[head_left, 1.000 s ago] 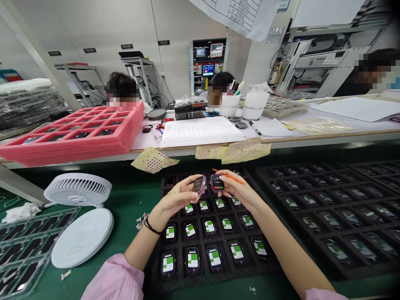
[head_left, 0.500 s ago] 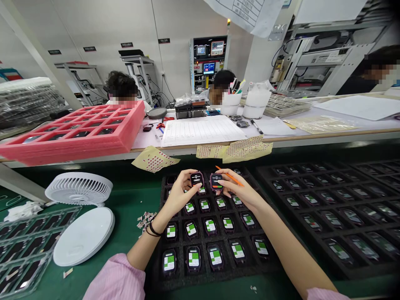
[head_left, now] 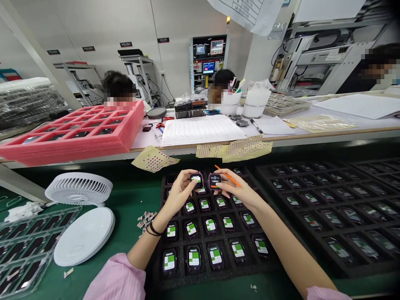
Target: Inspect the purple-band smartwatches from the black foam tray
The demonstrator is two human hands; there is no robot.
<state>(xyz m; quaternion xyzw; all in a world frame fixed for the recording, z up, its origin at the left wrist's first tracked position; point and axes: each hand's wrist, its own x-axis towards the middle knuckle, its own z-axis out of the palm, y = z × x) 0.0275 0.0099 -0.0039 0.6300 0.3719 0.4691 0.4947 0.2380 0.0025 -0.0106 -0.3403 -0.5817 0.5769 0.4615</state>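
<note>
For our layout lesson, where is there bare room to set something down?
The green tabletop is mostly bare between the white fan and black foam tray, beyond the small scraps. Watches crowd the tray beneath the left hand and right hand.

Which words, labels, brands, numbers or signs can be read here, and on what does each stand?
None can be read for certain.
Watch in the left hand: screen text too small.
Second watch in the right hand: too small.
Other watches: too small.
Hanging sheet: printed table, blurred.
Ruled paper: too faint.
Wall signs: too small.
Monitor: too small.
</note>
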